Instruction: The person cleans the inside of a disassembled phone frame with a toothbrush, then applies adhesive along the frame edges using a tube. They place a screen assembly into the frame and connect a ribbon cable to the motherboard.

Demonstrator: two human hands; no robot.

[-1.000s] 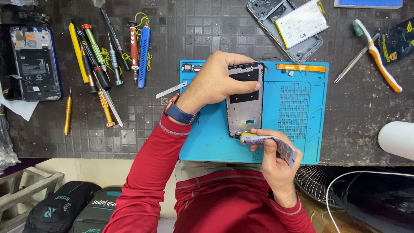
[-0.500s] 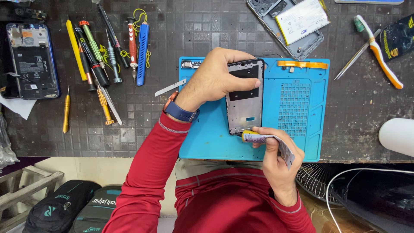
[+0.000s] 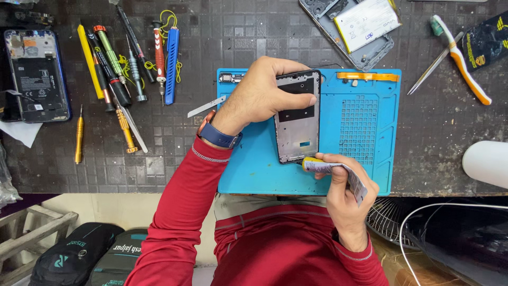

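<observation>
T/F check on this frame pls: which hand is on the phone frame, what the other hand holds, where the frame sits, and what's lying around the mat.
1. The left hand presses the grey phone frame onto the blue rectangular work mat. True.
2. The right hand is empty. False: it holds a crumpled yellow-tipped tube with its tip at the frame's lower edge.
3. The orange-and-white toothbrush lies on the blue mat. False: it lies on the dark tabletop, right of the mat.
4. A row of screwdrivers lies left of the mat. True.
5. Another opened phone with a white battery lies beyond the mat's far edge. True.
</observation>
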